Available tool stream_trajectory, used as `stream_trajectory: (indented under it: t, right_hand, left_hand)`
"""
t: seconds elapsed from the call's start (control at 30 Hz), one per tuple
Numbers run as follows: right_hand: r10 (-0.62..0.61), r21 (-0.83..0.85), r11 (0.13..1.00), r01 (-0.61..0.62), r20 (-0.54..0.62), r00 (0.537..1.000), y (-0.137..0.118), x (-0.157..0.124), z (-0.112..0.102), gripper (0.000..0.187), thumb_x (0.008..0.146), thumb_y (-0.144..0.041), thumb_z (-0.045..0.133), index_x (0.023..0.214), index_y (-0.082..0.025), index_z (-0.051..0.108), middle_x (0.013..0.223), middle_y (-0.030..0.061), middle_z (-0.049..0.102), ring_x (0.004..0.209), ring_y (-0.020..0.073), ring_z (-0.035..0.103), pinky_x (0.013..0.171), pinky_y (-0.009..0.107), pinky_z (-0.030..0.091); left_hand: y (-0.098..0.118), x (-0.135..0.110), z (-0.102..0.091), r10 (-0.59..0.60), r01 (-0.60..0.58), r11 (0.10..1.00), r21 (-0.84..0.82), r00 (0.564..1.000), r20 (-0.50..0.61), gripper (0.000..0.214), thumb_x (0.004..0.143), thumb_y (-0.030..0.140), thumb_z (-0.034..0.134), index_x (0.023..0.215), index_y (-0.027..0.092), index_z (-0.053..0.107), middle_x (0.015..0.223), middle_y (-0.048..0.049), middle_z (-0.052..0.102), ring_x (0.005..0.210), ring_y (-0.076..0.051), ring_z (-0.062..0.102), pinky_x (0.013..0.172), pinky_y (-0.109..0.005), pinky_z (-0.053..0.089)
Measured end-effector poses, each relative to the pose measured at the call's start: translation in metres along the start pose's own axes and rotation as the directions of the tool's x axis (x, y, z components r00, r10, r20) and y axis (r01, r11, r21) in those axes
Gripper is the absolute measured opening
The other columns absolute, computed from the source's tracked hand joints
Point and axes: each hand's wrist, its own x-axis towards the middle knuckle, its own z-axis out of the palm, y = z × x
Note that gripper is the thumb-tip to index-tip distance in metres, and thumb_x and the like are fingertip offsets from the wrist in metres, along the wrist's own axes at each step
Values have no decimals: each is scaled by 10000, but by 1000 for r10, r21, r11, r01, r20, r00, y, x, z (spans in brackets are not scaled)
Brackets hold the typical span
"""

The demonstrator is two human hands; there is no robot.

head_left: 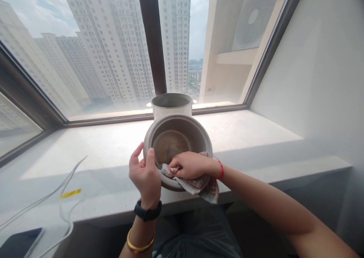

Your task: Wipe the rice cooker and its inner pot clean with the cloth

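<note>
A round brown pot [171,134] is tilted toward me at the front of the window sill, its inside facing up. My left hand [146,176] grips its left rim, thumb over the edge and fingers along the outer wall. Bunched in my right hand [192,165] is a patterned cloth [209,189], pressed against the near inner wall of the pot. Part of the cloth hangs over the rim, and some of it is hidden under my fingers. Directly behind stands a white pot [172,106] with two side handles, partly covered by the brown one.
The white window sill [96,144] runs below a dark-framed window. At the left lie a white cable [66,180] with a yellow tag [71,193] and a dark phone [21,244]. A white wall [321,68] bounds the right side.
</note>
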Motion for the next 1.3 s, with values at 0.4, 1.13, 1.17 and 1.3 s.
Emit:
stream_trajectory:
  t: [0.4,1.13,1.17,1.3]
  right_hand:
    - [480,493,870,-22,-834,273,68,-53,48,275,968,-345,552,1164,-225,702,1165,104,681,1099,274,619,959,438,476]
    - [807,896,-44,441,-229,545,49,-64,30,586,576,-178,773,1151,-223,673,933,17,763,856,251,740,764,340,614]
    - [807,893,-7,451,-261,530,46,-64,28,613,587,-175,774,1187,-229,663,946,11,762,870,246,741,778,337,615]
    - [776,855,179,487,-427,464,39,-71,12,598,651,-259,812,1224,-254,645,1053,21,751,971,247,731,813,344,618]
  left_hand:
    - [7,23,-17,-125,125,986,-114,992,8,527,753,330,822,1224,129,695,864,-72,748,715,-188,709,657,-303,592]
    - [48,-2,-50,340,-990,116,-83,-39,940,418,915,409,719,1286,242,625,1030,-49,734,1013,-302,673,1169,-732,6]
    - [47,-4,-47,300,-991,68,-119,-93,949,267,938,262,667,1200,214,660,883,-23,720,851,-251,676,1160,-659,206]
    - [42,-5,-41,350,-990,-15,-138,-135,927,234,885,35,499,753,190,614,603,-6,579,530,-193,522,604,-346,405]
